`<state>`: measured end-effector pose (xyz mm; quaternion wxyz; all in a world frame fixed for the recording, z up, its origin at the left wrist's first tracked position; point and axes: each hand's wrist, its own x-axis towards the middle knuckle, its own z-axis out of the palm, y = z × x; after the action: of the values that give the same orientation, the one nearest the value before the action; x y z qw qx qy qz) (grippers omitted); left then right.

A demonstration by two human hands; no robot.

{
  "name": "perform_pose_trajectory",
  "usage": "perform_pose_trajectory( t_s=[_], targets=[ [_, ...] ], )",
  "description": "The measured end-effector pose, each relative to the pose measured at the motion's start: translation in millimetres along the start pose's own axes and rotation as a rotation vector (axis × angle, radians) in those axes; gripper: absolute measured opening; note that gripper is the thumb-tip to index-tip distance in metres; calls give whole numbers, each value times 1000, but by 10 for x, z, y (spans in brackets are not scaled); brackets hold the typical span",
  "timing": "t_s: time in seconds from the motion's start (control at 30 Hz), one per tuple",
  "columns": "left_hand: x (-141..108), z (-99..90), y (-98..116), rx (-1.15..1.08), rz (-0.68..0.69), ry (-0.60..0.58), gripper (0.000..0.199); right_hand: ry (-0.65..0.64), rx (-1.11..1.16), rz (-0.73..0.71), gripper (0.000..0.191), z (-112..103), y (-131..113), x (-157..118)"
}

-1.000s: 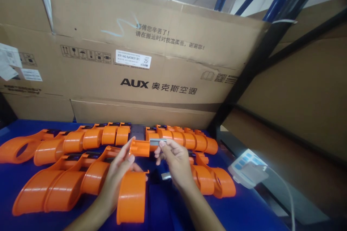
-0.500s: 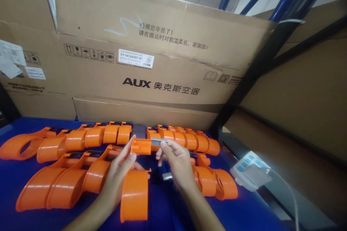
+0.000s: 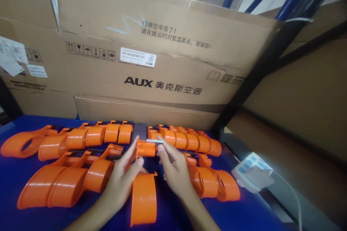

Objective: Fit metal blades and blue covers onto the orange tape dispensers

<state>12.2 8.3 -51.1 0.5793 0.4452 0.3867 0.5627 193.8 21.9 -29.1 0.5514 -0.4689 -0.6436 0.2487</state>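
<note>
A: In the head view, what are the hands doing?
B: The left hand point(image 3: 126, 171) grips an orange holder point(image 3: 146, 148) by its left end. The right hand point(image 3: 175, 166) is nearly closed, thumb and fingers pinching the right end of a thin metal strip point(image 3: 154, 141), which lies along the holder's upper edge.
A: Where is that, exactly?
B: Above the middle of the blue table point(image 3: 241, 220), between the two hands.
A: And the orange loop point(image 3: 144, 200) underneath?
B: Just below the holder. The left hand covers the space between them, so I can't tell how they join.
A: What's crowding them?
B: Orange pieces on both sides. A front left group point(image 3: 66, 184) sits beside the left hand, which blocks part of it; a front right group point(image 3: 208, 180) is partly behind the right hand.
A: Farther back?
B: A back left row point(image 3: 76, 138) and a back right row point(image 3: 181, 140), with a dark block point(image 3: 140, 130) between them. Behind those, a cardboard sheet point(image 3: 173, 52) printed "AUX" stands like a wall.
A: To the right?
B: A slanting black post point(image 3: 244, 83), then a white-and-blue box point(image 3: 253, 171) with a pale cable point(image 3: 295, 191), well apart from the hands.
</note>
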Motion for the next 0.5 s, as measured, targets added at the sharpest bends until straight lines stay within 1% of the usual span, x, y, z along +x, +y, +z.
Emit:
perform_pose_trajectory(
  t_s=[0.07, 0.13, 0.27, 0.37, 0.5],
  targets=[
    [-7, 1, -2, 46, 44, -1, 74, -45, -51, -67, 36, -5, -21, -9],
    [-4, -4, -27, 88, 61, -21, 72, -90, -104, -105, 37, -10, -34, -10],
    [30, -38, -111, 149, 71, -78, 74, -135, -216, -135, 45, -19, -25, -15],
    [72, -71, -161, 176, 77, -126, 74, -155, -283, -157, 47, -39, -20, -34],
    [109, -86, -155, 181, 69, -169, 75, -174, -380, -167, 47, -73, -41, -61]
  ],
)
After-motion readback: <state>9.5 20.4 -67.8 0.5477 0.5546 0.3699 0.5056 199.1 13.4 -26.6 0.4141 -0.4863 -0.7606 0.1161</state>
